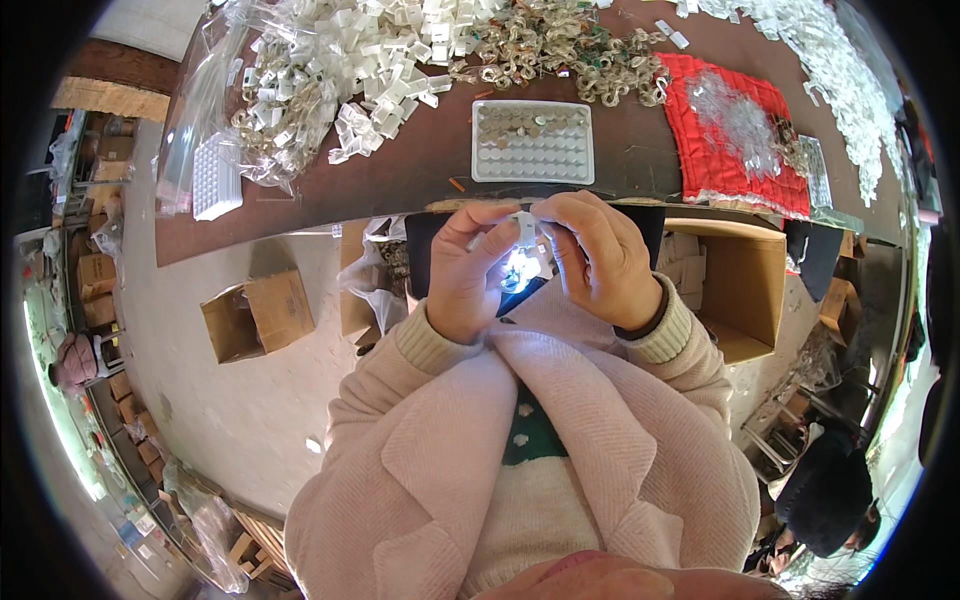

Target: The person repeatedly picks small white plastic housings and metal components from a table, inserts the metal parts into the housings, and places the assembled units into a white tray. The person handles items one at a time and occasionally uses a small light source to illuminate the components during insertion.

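Note:
Just off the table's near edge, in front of my chest, my left hand [465, 270] and my right hand [605, 255] meet around a small white plastic case [525, 228]. A bright bluish-white light [520, 270] glows below the case, beside my left fingers; its glare hides the detail. My left thumb and forefinger pinch the case from the left. Thumb and fingers of my right hand close on its right upper side; whether they hold a further small part is hidden. Beyond my hands, a white tray [532, 165] with rows of pockets carries small round metal discs [530, 123].
On the brown table [420, 160] lie heaped white plastic cases [390, 65], coiled wire bundles [560, 45], a red cloth [700, 165] bearing clear plastic pieces [735, 120], and a white spread of pieces [850, 90]. Cardboard boxes [280, 310] stand below. A person [825, 490] is at the lower right.

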Demonstrator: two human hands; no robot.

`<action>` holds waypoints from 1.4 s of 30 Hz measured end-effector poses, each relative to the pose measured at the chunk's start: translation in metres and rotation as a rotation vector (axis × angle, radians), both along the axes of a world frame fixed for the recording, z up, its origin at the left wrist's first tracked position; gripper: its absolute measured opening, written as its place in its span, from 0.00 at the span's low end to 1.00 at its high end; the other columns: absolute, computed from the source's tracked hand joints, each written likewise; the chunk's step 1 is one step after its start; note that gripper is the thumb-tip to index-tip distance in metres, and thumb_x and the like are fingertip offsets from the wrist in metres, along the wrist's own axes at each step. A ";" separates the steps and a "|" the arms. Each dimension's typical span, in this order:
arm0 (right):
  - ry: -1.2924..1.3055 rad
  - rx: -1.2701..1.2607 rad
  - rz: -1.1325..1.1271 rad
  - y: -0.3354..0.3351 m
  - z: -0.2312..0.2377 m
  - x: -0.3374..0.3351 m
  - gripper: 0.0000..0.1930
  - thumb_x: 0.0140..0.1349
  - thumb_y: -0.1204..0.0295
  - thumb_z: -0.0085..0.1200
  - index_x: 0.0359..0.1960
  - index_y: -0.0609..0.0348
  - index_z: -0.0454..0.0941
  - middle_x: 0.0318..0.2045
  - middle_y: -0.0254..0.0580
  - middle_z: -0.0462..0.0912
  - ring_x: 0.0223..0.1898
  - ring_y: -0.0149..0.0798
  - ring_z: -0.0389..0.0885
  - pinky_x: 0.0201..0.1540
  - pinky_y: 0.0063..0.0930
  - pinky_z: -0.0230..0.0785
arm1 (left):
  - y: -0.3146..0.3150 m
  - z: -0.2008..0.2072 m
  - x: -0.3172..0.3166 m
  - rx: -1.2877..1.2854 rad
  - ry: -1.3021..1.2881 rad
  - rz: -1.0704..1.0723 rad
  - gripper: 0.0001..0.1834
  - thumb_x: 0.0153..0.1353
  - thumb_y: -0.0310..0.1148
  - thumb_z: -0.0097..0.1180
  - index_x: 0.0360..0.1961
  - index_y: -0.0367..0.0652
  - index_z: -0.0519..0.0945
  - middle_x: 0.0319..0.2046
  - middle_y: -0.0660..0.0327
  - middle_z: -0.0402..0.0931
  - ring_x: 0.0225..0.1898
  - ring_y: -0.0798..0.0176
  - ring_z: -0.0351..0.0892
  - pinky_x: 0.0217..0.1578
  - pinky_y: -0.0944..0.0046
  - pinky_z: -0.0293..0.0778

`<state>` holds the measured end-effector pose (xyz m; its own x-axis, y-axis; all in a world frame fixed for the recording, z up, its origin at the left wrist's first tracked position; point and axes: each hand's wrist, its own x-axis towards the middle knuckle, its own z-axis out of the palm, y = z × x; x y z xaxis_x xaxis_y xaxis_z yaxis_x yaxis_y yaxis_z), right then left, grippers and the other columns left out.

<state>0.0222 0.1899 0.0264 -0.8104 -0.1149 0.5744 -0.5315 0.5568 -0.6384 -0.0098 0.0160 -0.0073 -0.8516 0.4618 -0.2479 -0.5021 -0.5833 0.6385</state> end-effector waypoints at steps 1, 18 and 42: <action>-0.010 0.019 0.014 0.000 0.000 0.000 0.22 0.49 0.86 0.56 0.49 0.66 0.74 0.39 0.50 0.82 0.37 0.50 0.83 0.39 0.35 0.78 | -0.001 0.000 -0.001 0.009 0.004 -0.002 0.08 0.65 0.26 0.63 0.45 0.39 0.81 0.31 0.69 0.79 0.23 0.81 0.66 0.21 0.79 0.58; -0.085 -0.018 -0.063 -0.003 0.001 0.002 0.12 0.56 0.83 0.60 0.42 0.62 0.77 0.35 0.47 0.82 0.32 0.51 0.83 0.35 0.35 0.76 | -0.012 -0.001 -0.005 0.054 0.097 -0.030 0.09 0.61 0.21 0.65 0.42 0.35 0.81 0.35 0.62 0.82 0.28 0.77 0.76 0.26 0.78 0.68; 0.015 0.166 -0.566 0.109 -0.010 -0.077 0.12 0.59 0.83 0.59 0.44 0.60 0.82 0.36 0.49 0.84 0.29 0.49 0.84 0.30 0.34 0.76 | -0.008 -0.017 -0.028 0.025 -0.077 -0.035 0.17 0.72 0.40 0.46 0.51 0.37 0.75 0.34 0.58 0.72 0.31 0.63 0.68 0.25 0.69 0.65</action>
